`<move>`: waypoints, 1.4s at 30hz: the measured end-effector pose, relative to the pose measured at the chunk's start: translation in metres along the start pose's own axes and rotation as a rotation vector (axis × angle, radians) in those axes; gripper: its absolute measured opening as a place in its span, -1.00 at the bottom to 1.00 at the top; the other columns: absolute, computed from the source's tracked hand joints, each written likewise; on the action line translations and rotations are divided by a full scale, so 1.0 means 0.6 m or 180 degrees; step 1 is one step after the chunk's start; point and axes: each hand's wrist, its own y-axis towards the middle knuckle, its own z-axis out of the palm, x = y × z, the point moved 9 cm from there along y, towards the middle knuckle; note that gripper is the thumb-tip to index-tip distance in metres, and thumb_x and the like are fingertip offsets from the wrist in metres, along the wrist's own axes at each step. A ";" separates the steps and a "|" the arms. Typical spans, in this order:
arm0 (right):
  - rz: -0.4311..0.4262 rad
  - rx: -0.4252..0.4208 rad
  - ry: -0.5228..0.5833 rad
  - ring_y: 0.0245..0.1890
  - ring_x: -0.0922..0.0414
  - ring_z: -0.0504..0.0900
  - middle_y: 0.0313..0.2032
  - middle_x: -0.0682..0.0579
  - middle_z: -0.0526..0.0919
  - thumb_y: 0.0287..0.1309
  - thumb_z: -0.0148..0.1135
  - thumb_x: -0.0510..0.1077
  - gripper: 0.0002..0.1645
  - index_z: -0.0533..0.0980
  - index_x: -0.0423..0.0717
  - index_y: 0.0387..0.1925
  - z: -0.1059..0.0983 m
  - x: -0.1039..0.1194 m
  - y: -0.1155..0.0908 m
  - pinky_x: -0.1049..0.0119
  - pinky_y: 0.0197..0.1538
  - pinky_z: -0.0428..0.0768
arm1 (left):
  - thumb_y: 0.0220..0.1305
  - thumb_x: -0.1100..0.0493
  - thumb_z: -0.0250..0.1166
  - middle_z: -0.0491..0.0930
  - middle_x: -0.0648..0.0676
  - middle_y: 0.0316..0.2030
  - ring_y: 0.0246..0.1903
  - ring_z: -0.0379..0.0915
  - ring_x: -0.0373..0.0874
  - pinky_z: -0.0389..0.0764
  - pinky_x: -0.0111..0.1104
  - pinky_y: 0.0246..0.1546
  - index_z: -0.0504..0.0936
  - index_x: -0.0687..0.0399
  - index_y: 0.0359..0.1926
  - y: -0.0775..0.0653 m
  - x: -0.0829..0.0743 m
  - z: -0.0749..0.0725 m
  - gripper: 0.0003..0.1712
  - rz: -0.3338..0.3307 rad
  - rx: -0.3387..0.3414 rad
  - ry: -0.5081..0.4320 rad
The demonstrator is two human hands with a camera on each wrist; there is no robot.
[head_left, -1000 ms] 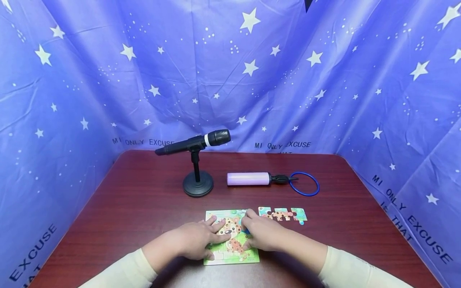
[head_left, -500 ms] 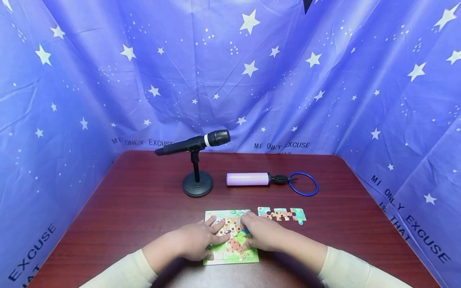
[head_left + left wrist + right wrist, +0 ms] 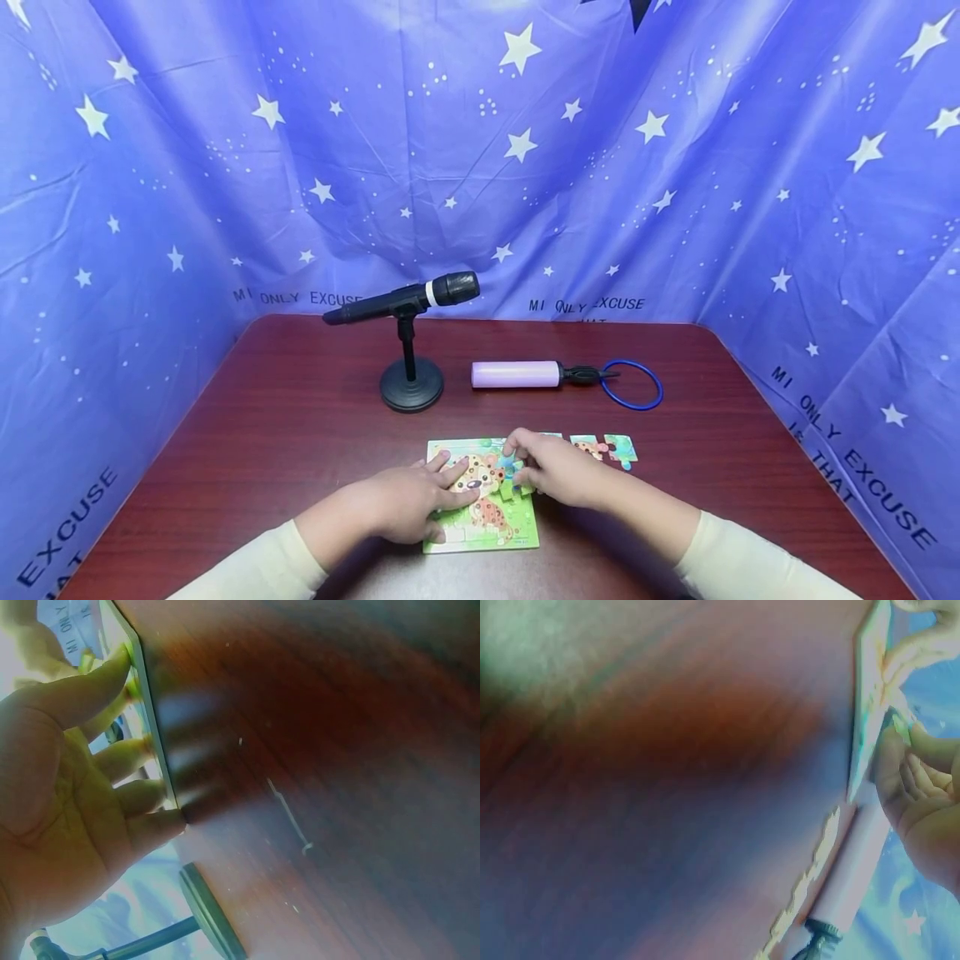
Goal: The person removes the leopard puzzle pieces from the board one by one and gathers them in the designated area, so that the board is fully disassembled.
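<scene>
Left hand (image 3: 411,502) spread, fingers apart, resting on the puzzle board (image 3: 517,535), which lies on the table (image 3: 262,408). If that hold slackened, the board might slide. Right hand (image 3: 558,472) over the board's far right part, thumb and fingers pinching a puzzle piece (image 3: 902,730); a crooked push could unseat neighbours. Rightmost, loose pieces (image 3: 621,448) just beyond that hand: a careless sweep might scatter them.

My left hand (image 3: 408,502) hides part of the puzzle (image 3: 491,532), and my right hand (image 3: 561,468) covers some of the loose pieces (image 3: 622,447). The puzzle's corner print (image 3: 521,541) is too small for me to read.
</scene>
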 end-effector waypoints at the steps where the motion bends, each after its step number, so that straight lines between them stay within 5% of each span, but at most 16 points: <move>1: 0.0067 -0.0003 0.0146 -0.48 0.30 0.55 -0.37 0.18 0.56 0.26 0.27 -0.18 -0.83 0.47 -0.02 -0.16 -0.005 -0.005 -0.002 0.40 -0.36 0.59 | 0.19 -0.17 0.33 0.06 0.00 0.52 0.48 -0.01 0.16 0.27 -0.01 0.39 0.22 -0.55 0.43 0.000 0.000 0.000 -0.19 0.0004 -0.0003 -0.0004; 10: 0.0303 0.0002 0.0584 -0.54 0.10 0.65 -0.40 0.05 0.60 0.31 0.21 -0.19 -0.88 0.48 -0.10 -0.15 -0.052 -0.038 -0.043 0.19 -0.47 0.68 | 0.18 -0.16 0.33 0.07 0.02 0.52 0.48 0.00 0.18 0.28 -0.01 0.38 0.22 -0.53 0.44 0.002 0.000 0.000 -0.18 0.0056 -0.0051 0.0015; 19: 0.0404 -0.0070 0.0489 -0.56 0.13 0.61 -0.43 0.04 0.56 0.33 0.18 -0.17 -0.89 0.52 -0.03 -0.13 -0.086 -0.089 -0.100 0.22 -0.48 0.65 | 0.20 -0.18 0.31 0.04 0.00 0.53 0.50 -0.05 0.14 0.28 -0.01 0.38 0.19 -0.53 0.45 0.003 0.002 0.000 -0.18 0.0050 -0.0017 -0.0025; 31: 0.0866 0.0026 0.0616 -0.60 0.07 0.61 -0.48 0.00 0.57 0.26 0.24 -0.22 -0.87 0.46 -0.20 -0.25 -0.079 -0.152 -0.153 0.17 -0.56 0.63 | 0.21 -0.16 0.31 0.05 0.01 0.53 0.49 -0.05 0.16 0.25 -0.01 0.40 0.20 -0.50 0.46 -0.001 0.001 0.001 -0.18 0.0096 -0.0039 -0.0045; 42: 0.1248 -0.0170 0.0316 -0.65 0.08 0.60 -0.57 0.03 0.55 0.15 0.33 -0.23 -0.83 0.46 -0.15 -0.34 -0.088 -0.191 -0.173 0.25 -0.63 0.60 | 0.22 -0.16 0.30 0.04 0.01 0.53 0.49 -0.05 0.15 0.24 -0.02 0.41 0.19 -0.48 0.46 -0.002 0.003 0.003 -0.18 0.0117 -0.0055 -0.0026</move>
